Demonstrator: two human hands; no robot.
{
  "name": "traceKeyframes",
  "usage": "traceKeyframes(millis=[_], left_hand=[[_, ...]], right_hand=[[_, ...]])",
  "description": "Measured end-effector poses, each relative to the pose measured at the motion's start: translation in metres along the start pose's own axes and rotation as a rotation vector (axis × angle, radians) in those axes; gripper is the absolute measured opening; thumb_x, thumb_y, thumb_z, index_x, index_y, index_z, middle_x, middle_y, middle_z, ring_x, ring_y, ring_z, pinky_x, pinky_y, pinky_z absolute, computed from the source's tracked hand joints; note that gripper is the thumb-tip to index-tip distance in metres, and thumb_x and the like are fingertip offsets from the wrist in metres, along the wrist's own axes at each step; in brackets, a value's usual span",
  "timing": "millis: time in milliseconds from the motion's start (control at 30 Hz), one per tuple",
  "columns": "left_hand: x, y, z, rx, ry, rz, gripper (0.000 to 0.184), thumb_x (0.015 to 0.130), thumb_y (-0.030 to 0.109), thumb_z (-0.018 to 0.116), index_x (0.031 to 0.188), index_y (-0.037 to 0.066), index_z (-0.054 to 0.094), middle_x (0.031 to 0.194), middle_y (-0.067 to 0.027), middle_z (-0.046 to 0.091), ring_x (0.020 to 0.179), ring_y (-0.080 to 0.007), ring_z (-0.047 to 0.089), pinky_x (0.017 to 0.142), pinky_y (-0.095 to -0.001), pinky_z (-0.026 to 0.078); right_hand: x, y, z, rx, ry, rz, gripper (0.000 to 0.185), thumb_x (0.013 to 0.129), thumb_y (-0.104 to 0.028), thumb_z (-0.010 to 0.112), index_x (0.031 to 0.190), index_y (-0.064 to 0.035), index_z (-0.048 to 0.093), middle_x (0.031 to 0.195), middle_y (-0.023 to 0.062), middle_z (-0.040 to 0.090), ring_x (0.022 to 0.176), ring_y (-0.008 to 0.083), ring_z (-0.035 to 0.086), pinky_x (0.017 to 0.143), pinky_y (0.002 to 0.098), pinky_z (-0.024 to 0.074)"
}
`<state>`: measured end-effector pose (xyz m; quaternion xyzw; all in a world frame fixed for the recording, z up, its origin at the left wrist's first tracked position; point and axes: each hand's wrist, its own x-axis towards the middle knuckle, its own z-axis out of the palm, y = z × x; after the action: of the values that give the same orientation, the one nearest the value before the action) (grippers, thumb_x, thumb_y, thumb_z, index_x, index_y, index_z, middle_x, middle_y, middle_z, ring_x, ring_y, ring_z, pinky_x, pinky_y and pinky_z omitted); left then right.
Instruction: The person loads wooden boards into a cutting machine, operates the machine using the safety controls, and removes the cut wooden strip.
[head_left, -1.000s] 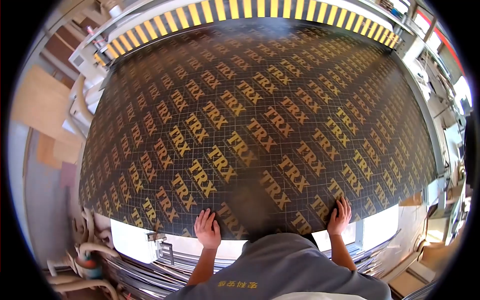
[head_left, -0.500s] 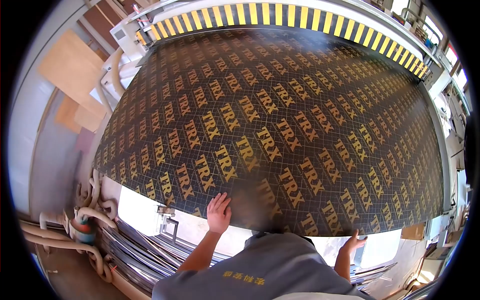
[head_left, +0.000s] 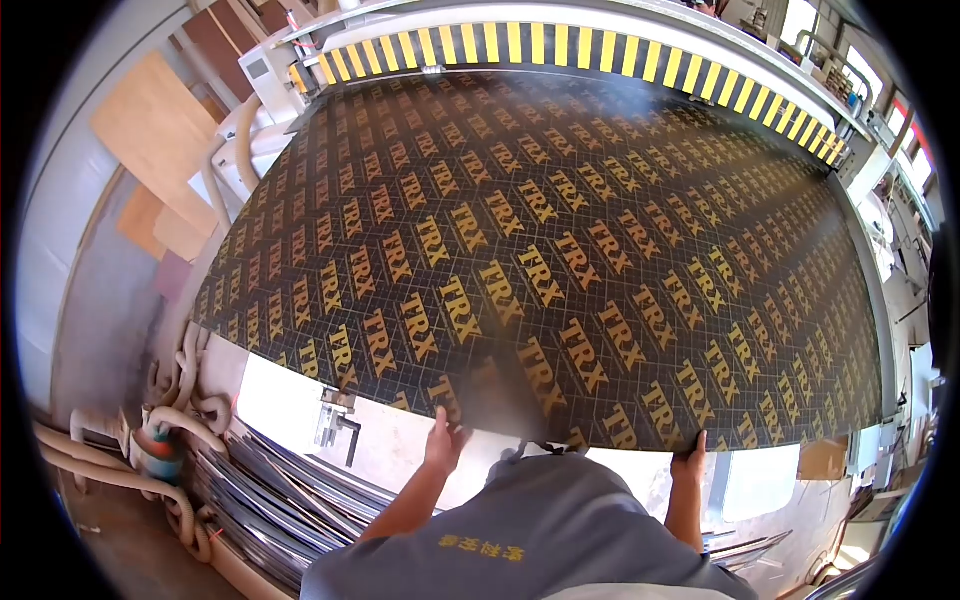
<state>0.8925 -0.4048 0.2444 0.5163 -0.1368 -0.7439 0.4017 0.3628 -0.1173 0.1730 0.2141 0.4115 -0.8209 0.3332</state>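
Note:
A large dark sheet (head_left: 560, 270) printed with gold TRX letters spreads out before me. Its near edge runs just in front of my body. My left hand (head_left: 444, 440) grips that edge left of my torso, thumb on top and fingers partly hidden beneath. Further right, my right hand (head_left: 690, 456) holds the same edge, its thumb up against the sheet and the other fingers mostly hidden under it. The sheet's far edge lies under a yellow-and-black striped bar (head_left: 540, 45).
Beige hoses (head_left: 185, 420) and a bundle of metal strips (head_left: 280, 500) are at the lower left. A metal bracket (head_left: 337, 415) sits under the near edge. Wooden boards (head_left: 150, 120) lean at the left. White panels (head_left: 760, 483) show below the sheet.
Both hands were flat on top of the sheet at first; the right moved to the edge, then the left did too. The view has turned, and the sheet's near edge appears slightly higher.

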Motion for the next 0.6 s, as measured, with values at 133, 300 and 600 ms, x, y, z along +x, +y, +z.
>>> traceKeyframes(millis=[133,300,600], left_hand=[[0.006,0.01,0.005,-0.003,0.136,0.084,0.047,0.11,0.045,0.065,0.13,0.002,0.067,0.126,-0.0096,0.072,0.11,-0.0231,0.071,0.091,-0.0393,0.062],[0.003,0.025,-0.009,0.275,0.072,-0.021,0.042,0.109,0.048,0.067,0.11,0.006,0.071,0.095,-0.0067,0.077,0.08,-0.019,0.075,0.072,-0.0323,0.06],[-0.027,0.067,0.051,1.368,0.004,1.065,0.029,0.11,0.021,0.058,0.122,0.002,0.076,0.13,-0.0171,0.074,0.124,-0.0358,0.068,0.107,-0.0472,0.052]], right_hand=[[0.005,0.004,0.002,0.018,-0.07,-0.022,0.054,0.111,-0.041,0.066,0.153,-0.0071,0.059,0.151,0.0089,0.066,0.136,0.0304,0.064,0.12,0.0479,0.0502],[0.021,0.007,-0.021,-0.066,-0.087,-0.07,0.052,0.11,-0.038,0.066,0.151,-0.0051,0.06,0.148,0.01,0.068,0.133,0.0306,0.065,0.119,0.0468,0.0505],[0.036,0.032,0.003,0.006,0.345,-0.38,0.056,0.099,-0.03,0.08,0.144,-0.0024,0.062,0.134,0.0149,0.071,0.119,0.032,0.07,0.102,0.0505,0.0575]])
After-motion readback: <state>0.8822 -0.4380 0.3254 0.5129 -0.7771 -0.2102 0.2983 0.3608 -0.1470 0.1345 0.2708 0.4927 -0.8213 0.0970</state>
